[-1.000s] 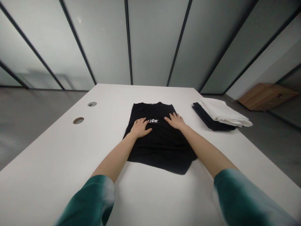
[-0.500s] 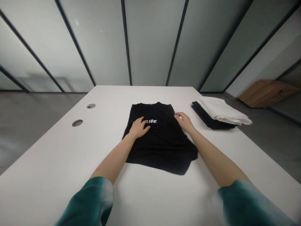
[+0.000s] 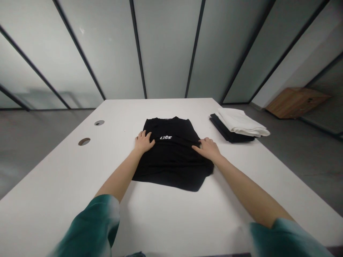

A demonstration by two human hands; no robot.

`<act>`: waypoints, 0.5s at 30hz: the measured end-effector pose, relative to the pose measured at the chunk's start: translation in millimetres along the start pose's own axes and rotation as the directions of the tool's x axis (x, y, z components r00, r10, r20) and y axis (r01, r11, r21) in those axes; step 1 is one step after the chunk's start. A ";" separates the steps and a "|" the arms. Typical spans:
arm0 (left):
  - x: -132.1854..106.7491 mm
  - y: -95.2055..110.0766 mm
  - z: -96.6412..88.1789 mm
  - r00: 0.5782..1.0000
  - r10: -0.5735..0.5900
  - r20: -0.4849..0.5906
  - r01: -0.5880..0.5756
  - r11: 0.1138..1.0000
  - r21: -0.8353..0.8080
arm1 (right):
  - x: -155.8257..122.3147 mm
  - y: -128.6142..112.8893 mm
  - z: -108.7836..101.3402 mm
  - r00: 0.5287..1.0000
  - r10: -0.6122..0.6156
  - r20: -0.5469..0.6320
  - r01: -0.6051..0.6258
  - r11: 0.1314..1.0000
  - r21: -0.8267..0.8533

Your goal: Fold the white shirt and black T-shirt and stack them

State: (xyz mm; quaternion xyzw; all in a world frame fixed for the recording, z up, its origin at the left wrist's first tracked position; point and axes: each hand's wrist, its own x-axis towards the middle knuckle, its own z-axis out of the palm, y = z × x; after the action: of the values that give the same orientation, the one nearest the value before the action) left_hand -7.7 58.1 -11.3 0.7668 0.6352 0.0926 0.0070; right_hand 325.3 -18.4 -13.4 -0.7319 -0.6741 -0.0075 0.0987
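Note:
A black T-shirt [image 3: 171, 157] lies on the white table with its neckline at the far end and white lettering across its chest. Its sides look folded in, and the near hem runs at a slant. My left hand [image 3: 144, 141] rests on the left edge of the shirt, fingers spread and beside the lettering. On the opposite edge lies my right hand [image 3: 209, 149], its thumb stretched out over the black cloth and apart from the fingers. Low creases run across the shirt between the two hands.
To the right, a folded white cloth [image 3: 241, 122] lies on a folded black cloth [image 3: 230, 135]. Two round holes, a farther hole [image 3: 99, 122] and a nearer hole [image 3: 84, 141], are in the left of the table [image 3: 166, 214]. A wooden cabinet [image 3: 296, 102] stands beyond.
My left hand has moved left from beside the lettering to the shirt's left edge. My right hand has come nearer along the right edge and now touches the cloth. The lettering looks more wrinkled.

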 end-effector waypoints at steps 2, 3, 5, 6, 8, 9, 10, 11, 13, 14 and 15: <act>5.4 7.3 1.5 0.992 0.126 0.013 -0.126 0.991 0.048 | 9.6 -0.2 3.2 0.996 0.016 -0.093 -0.011 0.998 0.058; 9.6 11.5 2.1 0.983 0.180 0.036 -0.182 0.982 0.050 | 16.0 1.1 6.2 0.988 0.016 -0.153 0.000 0.995 0.105; 20.8 18.2 2.5 0.974 0.204 0.099 -0.204 0.979 -0.007 | 29.4 6.7 14.8 0.968 0.016 -0.252 0.041 0.975 0.220; 27.4 19.8 2.2 0.975 0.182 0.124 -0.178 0.983 -0.040 | 35.3 10.8 19.9 0.961 0.024 -0.275 0.058 0.957 0.284; 41.8 17.0 0.0 0.988 0.106 0.114 -0.092 0.988 -0.122 | 44.3 20.1 29.8 0.958 0.057 -0.282 0.066 0.910 0.410; 49.1 11.9 -2.0 0.996 0.048 0.076 -0.032 0.980 -0.195 | 47.2 24.6 33.9 0.959 0.076 -0.275 0.062 0.884 0.463; 56.1 3.8 -4.8 0.999 -0.035 0.028 0.042 0.951 -0.305 | 49.1 28.4 37.1 0.960 0.090 -0.267 0.059 0.863 0.502; 62.4 -6.9 -8.0 0.988 -0.152 -0.017 0.127 0.883 -0.453 | 50.2 31.3 39.3 0.960 0.098 -0.261 0.057 0.847 0.529; 71.4 -35.1 -15.0 0.895 -0.445 -0.043 0.249 0.576 -0.779 | 50.8 33.7 41.2 0.963 0.095 -0.252 0.060 0.837 0.544; 73.6 -51.1 -18.1 0.819 -0.574 -0.009 0.259 0.384 -0.886 | 50.7 33.4 41.3 0.965 0.089 -0.248 0.061 0.841 0.537; 74.0 -67.0 -20.4 0.743 -0.668 0.043 0.245 0.212 -0.946 | 50.5 32.3 41.0 0.966 0.084 -0.246 0.060 0.849 0.526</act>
State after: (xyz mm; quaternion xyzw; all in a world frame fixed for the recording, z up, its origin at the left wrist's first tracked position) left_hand -62.9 141.1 10.1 0.3643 0.6617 0.5645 0.3329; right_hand 356.8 35.4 -50.6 -0.6733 -0.6265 0.0832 0.3837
